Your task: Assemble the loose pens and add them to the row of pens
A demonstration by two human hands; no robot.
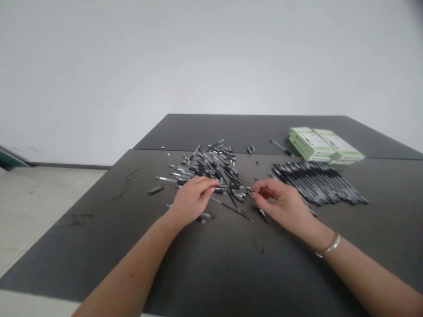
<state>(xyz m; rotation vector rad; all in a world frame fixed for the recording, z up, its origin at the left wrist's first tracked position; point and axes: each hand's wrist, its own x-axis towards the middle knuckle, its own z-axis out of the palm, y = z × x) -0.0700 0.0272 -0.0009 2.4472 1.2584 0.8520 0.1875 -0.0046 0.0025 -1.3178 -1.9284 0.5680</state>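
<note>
My left hand [191, 198] pinches a clear-barrelled pen [233, 187] with a black grip, held roughly level above the heap of parts. At the pen's other end, the thumb and fingertips of my right hand [280, 202] close around its small silvery tip piece; whether that piece is joined to the barrel I cannot tell. Beneath and behind both hands spreads a loose pile of pen parts [205, 165], with clear barrels, black grips and caps. A thin dark refill [233, 209] lies slantwise in front of the pile. Just below my right fingertips rests a black cap [261, 214].
A row of many black pens [319, 182] lies side by side to the right. Behind it sit green-and-white boxes [325, 145], with a single pen [280, 147] left of them. The dark table [211, 273] has a seam across it and meets a white wall.
</note>
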